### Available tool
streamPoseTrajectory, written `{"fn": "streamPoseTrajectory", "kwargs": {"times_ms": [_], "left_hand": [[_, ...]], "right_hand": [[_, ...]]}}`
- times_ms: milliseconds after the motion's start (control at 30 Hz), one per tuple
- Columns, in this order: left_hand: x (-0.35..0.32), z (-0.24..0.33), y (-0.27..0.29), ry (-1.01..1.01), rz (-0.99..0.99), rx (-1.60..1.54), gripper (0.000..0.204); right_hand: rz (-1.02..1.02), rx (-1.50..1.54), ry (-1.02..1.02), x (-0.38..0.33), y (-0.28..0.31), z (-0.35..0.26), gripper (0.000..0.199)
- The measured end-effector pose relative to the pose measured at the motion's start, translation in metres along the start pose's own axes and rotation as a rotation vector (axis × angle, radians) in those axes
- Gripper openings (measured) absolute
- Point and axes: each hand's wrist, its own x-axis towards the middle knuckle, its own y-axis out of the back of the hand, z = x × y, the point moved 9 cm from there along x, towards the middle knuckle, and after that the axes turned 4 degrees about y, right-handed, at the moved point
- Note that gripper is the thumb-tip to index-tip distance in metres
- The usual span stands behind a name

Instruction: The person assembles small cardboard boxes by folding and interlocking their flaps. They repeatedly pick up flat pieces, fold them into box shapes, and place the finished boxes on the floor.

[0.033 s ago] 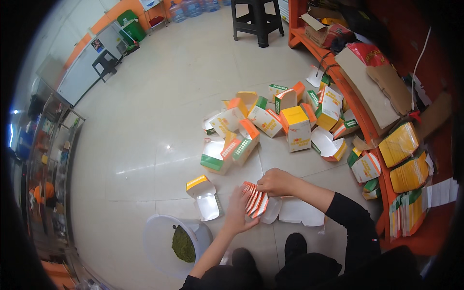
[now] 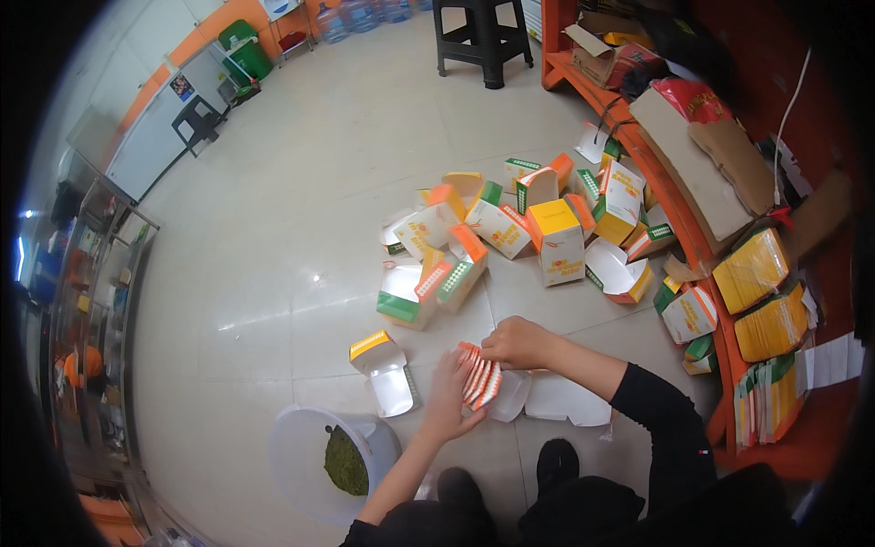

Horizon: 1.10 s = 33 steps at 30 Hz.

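A bundle of orange-and-white patterned pieces (image 2: 480, 381), layered like flat-folded cartons or packets, is between my hands low over the floor. My left hand (image 2: 445, 403) wraps its left side, with the fingers pointing away from me. At its upper right, my right hand (image 2: 516, 344) is closed in a pinch on its edge. The fingertips are partly hidden. Just right of the bundle lies a translucent plastic piece (image 2: 512, 396), beside an opened white-lined carton (image 2: 569, 407). Left of my left hand, another open carton (image 2: 394, 387) with a yellow flap rests on the floor.
Assembled orange, green, yellow and white cartons (image 2: 558, 244) are heaped ahead. A translucent bin (image 2: 293, 456) with green material stands at lower left. The orange shelf (image 2: 685, 219) on the right holds wrapped yellow stacks (image 2: 752, 271). A black stool (image 2: 483, 46) stands far off.
The bundle and my right hand have shifted very slightly left, and the bundle's layers look a little differently tilted. Everything else looks the same.
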Motion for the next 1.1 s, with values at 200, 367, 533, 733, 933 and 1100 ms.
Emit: {"fn": "streamPoseTrajectory", "kwargs": {"times_ms": [200,367,533,733,933,1100], "left_hand": [[0.003,-0.015,-0.001,0.053,0.053,-0.066,0.073],[-0.005,-0.010,-0.002,-0.016,0.101,-0.079,0.074],[-0.004,-0.015,-0.003,0.027,0.065,-0.141,0.073],[-0.002,-0.011,-0.001,0.034,0.054,-0.195,0.071],[-0.002,-0.013,-0.005,0.076,0.033,-0.203,0.065],[-0.002,-0.011,-0.005,0.049,0.018,-0.147,0.066]], "right_hand": [[0.155,0.126,-0.385,-0.028,0.008,0.014,0.047],[-0.683,-0.247,-0.882,-0.168,-0.061,0.000,0.136],[-0.589,-0.292,-1.221,-0.275,-0.061,-0.014,0.140],[0.231,0.020,-1.498,-0.330,-0.002,-0.037,0.121],[0.443,0.361,-0.886,-0.209,-0.002,-0.045,0.111],[0.119,0.205,-0.810,-0.107,-0.026,-0.042,0.112]]}}
